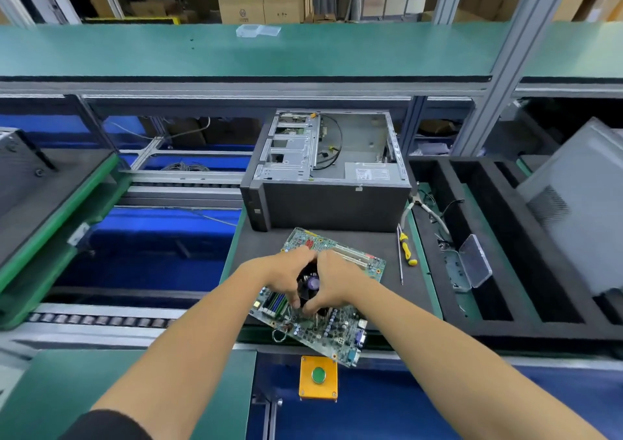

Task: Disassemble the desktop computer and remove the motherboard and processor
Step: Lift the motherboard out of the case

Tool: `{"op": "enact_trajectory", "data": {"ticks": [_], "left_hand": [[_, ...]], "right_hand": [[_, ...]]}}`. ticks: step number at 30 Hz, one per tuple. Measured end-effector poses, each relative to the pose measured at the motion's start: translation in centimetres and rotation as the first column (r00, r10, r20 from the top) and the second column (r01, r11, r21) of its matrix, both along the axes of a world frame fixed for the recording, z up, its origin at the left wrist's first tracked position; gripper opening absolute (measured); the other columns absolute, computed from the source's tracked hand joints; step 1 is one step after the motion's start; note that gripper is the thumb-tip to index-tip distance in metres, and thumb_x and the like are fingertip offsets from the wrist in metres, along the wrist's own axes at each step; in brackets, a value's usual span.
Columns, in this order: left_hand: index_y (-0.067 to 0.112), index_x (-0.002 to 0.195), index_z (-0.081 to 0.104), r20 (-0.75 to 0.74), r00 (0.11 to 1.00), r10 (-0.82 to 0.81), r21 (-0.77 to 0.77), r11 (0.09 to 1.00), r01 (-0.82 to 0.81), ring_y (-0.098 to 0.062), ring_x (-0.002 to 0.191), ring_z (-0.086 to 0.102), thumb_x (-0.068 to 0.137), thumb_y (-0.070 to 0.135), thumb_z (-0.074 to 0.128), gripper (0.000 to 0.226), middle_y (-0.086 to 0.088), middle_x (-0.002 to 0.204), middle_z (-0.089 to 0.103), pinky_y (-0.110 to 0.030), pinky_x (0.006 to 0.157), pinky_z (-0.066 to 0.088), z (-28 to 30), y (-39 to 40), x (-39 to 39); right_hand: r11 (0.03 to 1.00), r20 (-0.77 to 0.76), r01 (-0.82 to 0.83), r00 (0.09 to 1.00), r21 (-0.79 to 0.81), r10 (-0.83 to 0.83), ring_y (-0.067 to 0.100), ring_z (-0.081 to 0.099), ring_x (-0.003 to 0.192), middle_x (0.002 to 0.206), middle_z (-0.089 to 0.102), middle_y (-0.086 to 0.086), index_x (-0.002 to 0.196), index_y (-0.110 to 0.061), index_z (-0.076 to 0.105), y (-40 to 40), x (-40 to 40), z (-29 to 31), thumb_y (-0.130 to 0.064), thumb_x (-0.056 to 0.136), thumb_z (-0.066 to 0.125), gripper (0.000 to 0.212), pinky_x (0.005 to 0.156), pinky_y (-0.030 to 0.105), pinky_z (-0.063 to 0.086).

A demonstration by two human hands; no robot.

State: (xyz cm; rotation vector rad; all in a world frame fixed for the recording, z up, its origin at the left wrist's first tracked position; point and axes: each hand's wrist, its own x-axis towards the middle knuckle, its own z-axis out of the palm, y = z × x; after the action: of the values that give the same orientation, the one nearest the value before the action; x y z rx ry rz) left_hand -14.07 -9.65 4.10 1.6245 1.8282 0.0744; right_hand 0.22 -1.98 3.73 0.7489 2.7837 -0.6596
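Note:
The green motherboard (337, 328) lies flat on the dark foam mat (263, 247), its near corner hanging over the mat's front edge. A black cooler fan (312, 286) sits on the board's middle. My left hand (286, 274) grips the fan's left side, fingers curled over it. My right hand (333, 283) grips its right side. The processor is hidden under the cooler. Behind the board stands the opened computer case (330, 183), its inside bare apart from a few cables.
A yellow-handled screwdriver (406, 247) and a thin metal rod lie right of the board. Pliers (418, 203) rest by the case's right corner. A clear plastic box (472, 264) sits open in the black foam tray. A yellow button box (318, 377) is below the board.

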Motion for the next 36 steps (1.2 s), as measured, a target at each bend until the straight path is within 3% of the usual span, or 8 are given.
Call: {"op": "enact_trajectory", "data": {"ticks": [7, 11, 13, 16, 19, 26, 30, 36], "left_hand": [[0.017, 0.121, 0.042, 0.013, 0.998, 0.056, -0.091, 0.994, -0.055, -0.021, 0.104, 0.052, 0.06, 0.022, 0.088, 0.076, -0.004, 0.119, 0.048, -0.035, 0.088, 0.048, 0.9, 0.4, 1.0], [0.004, 0.119, 0.045, -0.062, 0.974, 0.217, -0.202, 0.953, -0.225, -0.028, 0.103, 0.056, 0.067, 0.06, 0.076, 0.082, -0.013, 0.122, 0.05, -0.038, 0.087, 0.049, 1.3, 1.0, 3.4], [-0.003, 0.127, 0.043, -0.166, 0.943, 0.288, -0.183, 0.931, -0.317, -0.032, 0.106, 0.058, 0.063, 0.073, 0.07, 0.102, -0.016, 0.123, 0.052, -0.04, 0.088, 0.05, 0.9, 0.9, 4.5], [-0.002, 0.137, 0.028, -0.134, 0.865, 0.484, -0.139, 0.855, -0.5, -0.027, 0.103, 0.057, 0.063, 0.067, 0.074, 0.112, -0.01, 0.121, 0.057, -0.034, 0.079, 0.048, -0.3, 0.6, 6.0], [0.003, 0.129, 0.034, -0.085, 0.828, 0.555, -0.079, 0.824, -0.56, -0.022, 0.084, 0.059, 0.061, 0.056, 0.079, 0.097, -0.001, 0.092, 0.059, -0.031, 0.064, 0.049, -0.8, 0.4, 6.7], [0.008, 0.098, 0.045, -0.174, 0.903, 0.392, -0.071, 0.91, -0.409, -0.014, 0.061, 0.054, 0.053, 0.045, 0.083, 0.07, 0.001, 0.074, 0.056, -0.027, 0.046, 0.04, 0.0, -0.3, 6.4], [0.014, 0.115, 0.04, -0.251, 0.95, 0.184, -0.128, 0.967, -0.221, -0.021, 0.079, 0.056, 0.056, 0.037, 0.085, 0.078, 0.0, 0.09, 0.055, -0.036, 0.061, 0.049, 0.8, -0.3, 5.9], [0.015, 0.123, 0.047, -0.246, 0.961, 0.125, -0.053, 0.988, -0.142, -0.027, 0.1, 0.058, 0.056, 0.028, 0.089, 0.08, -0.003, 0.116, 0.057, -0.043, 0.084, 0.053, 0.9, 0.3, 5.1]], "right_hand": [[0.952, 0.079, -0.084, 0.991, -0.294, 0.112, 0.019, 0.057, 0.104, 0.115, 0.059, 0.0, 0.12, -0.018, 0.049, 2.1, -0.6, 1.2, -0.044, 0.063, 0.087, 0.073, 0.092, 0.036, 0.049], [0.956, 0.247, -0.159, 0.943, -0.247, 0.221, 0.017, 0.053, 0.079, 0.084, 0.055, -0.006, 0.084, -0.029, 0.048, 3.3, -0.7, 2.4, -0.02, 0.078, 0.072, 0.027, 0.063, 0.027, 0.04], [0.972, 0.303, -0.142, 0.933, -0.186, 0.194, 0.022, 0.051, 0.08, 0.088, 0.056, 0.001, 0.092, -0.018, 0.051, 3.3, -0.7, 2.4, -0.018, 0.082, 0.066, 0.018, 0.062, 0.031, 0.038], [0.983, 0.291, -0.138, 0.942, -0.118, 0.167, 0.024, 0.047, 0.078, 0.09, 0.055, 0.009, 0.094, -0.01, 0.051, 3.0, -0.7, 2.0, -0.014, 0.085, 0.06, 0.014, 0.063, 0.033, 0.037], [0.987, 0.26, -0.132, 0.954, -0.091, 0.152, 0.025, 0.043, 0.074, 0.085, 0.052, 0.009, 0.088, -0.008, 0.048, 2.8, -0.5, 1.9, -0.009, 0.087, 0.056, 0.008, 0.056, 0.031, 0.032], [0.99, 0.262, -0.065, 0.96, -0.125, 0.096, 0.023, 0.053, 0.062, 0.079, 0.061, 0.015, 0.079, -0.006, 0.054, 2.5, 0.0, 1.6, -0.004, 0.088, 0.05, 0.011, 0.05, 0.027, 0.037], [0.982, 0.32, -0.051, 0.941, -0.183, 0.108, 0.023, 0.062, 0.067, 0.075, 0.069, 0.015, 0.069, -0.003, 0.059, 2.5, 0.1, 1.7, -0.014, 0.09, 0.057, 0.024, 0.069, 0.03, 0.05], [0.982, 0.313, -0.042, 0.945, -0.184, 0.099, 0.024, 0.059, 0.068, 0.074, 0.069, 0.012, 0.064, -0.009, 0.059, 2.5, 0.6, 1.8, -0.02, 0.092, 0.054, 0.031, 0.059, 0.026, 0.045]]}}
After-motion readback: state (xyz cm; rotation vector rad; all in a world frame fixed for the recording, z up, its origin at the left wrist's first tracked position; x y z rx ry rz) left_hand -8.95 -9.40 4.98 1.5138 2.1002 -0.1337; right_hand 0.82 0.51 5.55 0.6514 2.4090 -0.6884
